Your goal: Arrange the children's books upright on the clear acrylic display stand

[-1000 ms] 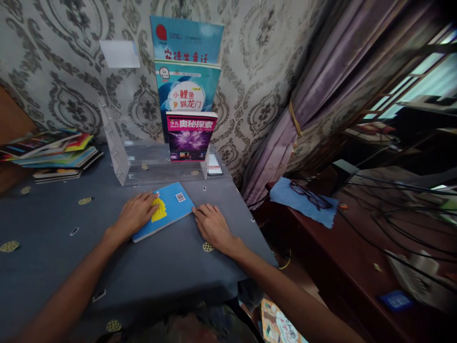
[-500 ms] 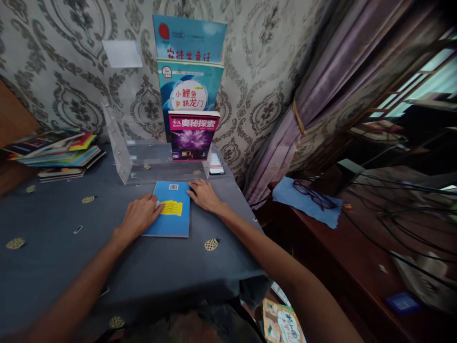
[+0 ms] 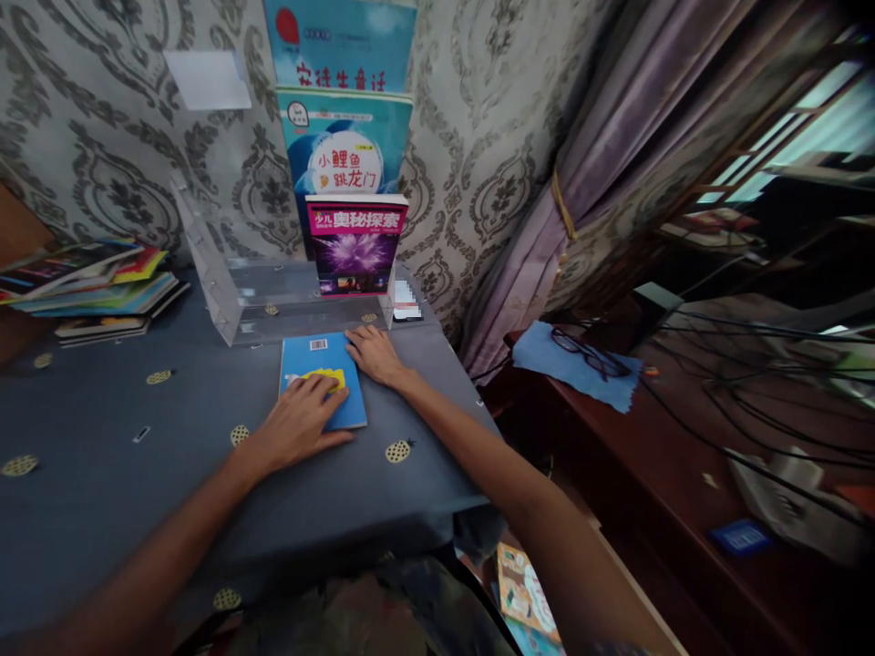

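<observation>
A thin blue book [image 3: 311,357] with a yellow patch and a barcode lies flat on the grey tablecloth [image 3: 102,474], just in front of a clear acrylic rack [image 3: 232,301]. My left hand [image 3: 301,424] lies flat on the book's near half, fingers spread, open. My right hand [image 3: 373,353] rests flat at the book's right far corner, fingers stretched along its edge, open. Three books stand stepped in the rack's right side: a magenta one [image 3: 355,241] in front, a teal one [image 3: 345,146] behind, a blue one [image 3: 342,41] at the back.
A pile of colourful books [image 3: 88,287] lies at the far left of the table. To the right stand a purple curtain [image 3: 561,200] and a dark wooden desk [image 3: 656,446] with glasses on a blue cloth [image 3: 578,364] and cables. A picture book [image 3: 526,592] lies on the floor.
The blue book has been turned from slanted to square with the rack and pushed closer to it. My left hand slid onto its near half; my right hand moved to its far right corner.
</observation>
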The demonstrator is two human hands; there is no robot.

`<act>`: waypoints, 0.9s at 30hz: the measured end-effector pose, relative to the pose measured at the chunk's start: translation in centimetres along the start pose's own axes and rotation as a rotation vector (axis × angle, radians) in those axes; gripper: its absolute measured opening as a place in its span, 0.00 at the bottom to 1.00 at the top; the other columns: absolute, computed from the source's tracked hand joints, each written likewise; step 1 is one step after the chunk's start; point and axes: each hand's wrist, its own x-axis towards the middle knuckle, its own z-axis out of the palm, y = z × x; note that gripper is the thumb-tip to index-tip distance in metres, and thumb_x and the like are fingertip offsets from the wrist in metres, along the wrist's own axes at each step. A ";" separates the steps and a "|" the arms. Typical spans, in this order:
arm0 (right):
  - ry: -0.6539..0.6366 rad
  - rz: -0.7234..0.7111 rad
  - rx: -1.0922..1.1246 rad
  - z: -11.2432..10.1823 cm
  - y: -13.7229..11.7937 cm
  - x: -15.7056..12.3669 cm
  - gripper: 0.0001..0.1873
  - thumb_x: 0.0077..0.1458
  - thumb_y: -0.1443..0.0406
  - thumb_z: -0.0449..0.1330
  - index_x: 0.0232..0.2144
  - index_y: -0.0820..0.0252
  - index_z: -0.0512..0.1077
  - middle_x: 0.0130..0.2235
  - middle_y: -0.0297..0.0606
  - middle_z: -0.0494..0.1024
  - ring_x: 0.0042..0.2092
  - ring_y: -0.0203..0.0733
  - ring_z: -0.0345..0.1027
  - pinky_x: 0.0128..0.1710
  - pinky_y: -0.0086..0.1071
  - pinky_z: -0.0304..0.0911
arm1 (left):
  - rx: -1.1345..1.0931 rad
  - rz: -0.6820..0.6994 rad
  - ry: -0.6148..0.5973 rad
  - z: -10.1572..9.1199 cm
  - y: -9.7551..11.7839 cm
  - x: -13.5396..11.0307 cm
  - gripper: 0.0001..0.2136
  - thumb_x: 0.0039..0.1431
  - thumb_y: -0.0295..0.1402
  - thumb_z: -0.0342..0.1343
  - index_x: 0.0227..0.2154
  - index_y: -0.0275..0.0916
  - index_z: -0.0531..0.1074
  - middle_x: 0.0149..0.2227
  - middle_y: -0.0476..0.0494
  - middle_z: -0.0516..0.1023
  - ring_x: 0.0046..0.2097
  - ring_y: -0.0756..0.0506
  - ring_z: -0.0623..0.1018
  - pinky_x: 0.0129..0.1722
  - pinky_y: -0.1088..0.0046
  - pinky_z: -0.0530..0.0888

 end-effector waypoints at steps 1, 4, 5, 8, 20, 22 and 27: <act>0.009 0.006 -0.001 0.1 -0.1 -0.1 0.21 0.70 0.62 0.48 0.60 0.63 0.66 0.57 0.47 0.73 0.57 0.50 0.61 0.57 0.44 0.58 | 0.007 -0.001 -0.002 0.1 0.1 -0.1 0.24 0.64 0.51 0.51 0.55 0.39 0.68 0.56 0.35 0.72 0.58 0.35 0.69 0.56 0.53 0.67; 0.035 -0.017 0.030 0.3 -0.2 -1.0 0.20 0.68 0.67 0.50 0.59 0.62 0.68 0.58 0.48 0.73 0.58 0.49 0.62 0.58 0.45 0.58 | 0.018 -0.001 -0.011 0.3 0.2 -0.2 0.21 0.66 0.46 0.51 0.55 0.39 0.69 0.56 0.35 0.73 0.58 0.36 0.70 0.57 0.55 0.67; 0.044 -0.045 0.063 0.3 -0.2 -1.6 0.20 0.66 0.69 0.50 0.58 0.62 0.69 0.58 0.47 0.73 0.58 0.49 0.62 0.58 0.45 0.59 | 0.018 0.005 -0.015 0.3 0.2 -0.2 0.20 0.66 0.46 0.51 0.54 0.39 0.69 0.56 0.35 0.73 0.58 0.36 0.71 0.57 0.55 0.67; 0.079 -0.159 0.242 0.1 0.0 -4.0 0.19 0.62 0.73 0.53 0.52 0.61 0.74 0.58 0.45 0.74 0.58 0.47 0.64 0.59 0.45 0.59 | 0.017 0.022 -0.018 0.2 0.1 -0.1 0.19 0.66 0.45 0.51 0.53 0.38 0.70 0.56 0.35 0.74 0.57 0.37 0.73 0.57 0.57 0.68; -0.019 -0.342 0.608 -1.2 0.2 -10.9 0.20 0.55 0.64 0.66 0.51 0.54 0.75 0.58 0.44 0.74 0.59 0.46 0.67 0.60 0.50 0.59 | 0.000 0.040 -0.041 0.4 -0.3 -0.2 0.20 0.68 0.46 0.46 0.53 0.38 0.69 0.55 0.36 0.75 0.58 0.38 0.73 0.57 0.58 0.71; -0.013 -0.347 0.611 -1.0 0.3 -10.8 0.20 0.55 0.63 0.67 0.51 0.55 0.75 0.58 0.44 0.75 0.59 0.46 0.68 0.60 0.49 0.59 | -0.004 0.034 -0.044 0.4 -0.3 -0.2 0.20 0.68 0.46 0.46 0.53 0.38 0.69 0.55 0.36 0.75 0.57 0.38 0.73 0.56 0.58 0.71; -0.008 -0.318 0.613 -0.9 0.2 -10.7 0.17 0.58 0.63 0.66 0.50 0.54 0.76 0.57 0.43 0.76 0.57 0.44 0.70 0.59 0.46 0.61 | -0.039 0.024 -0.052 0.3 -0.2 -0.2 0.20 0.69 0.46 0.45 0.53 0.38 0.69 0.55 0.35 0.74 0.58 0.37 0.73 0.57 0.56 0.70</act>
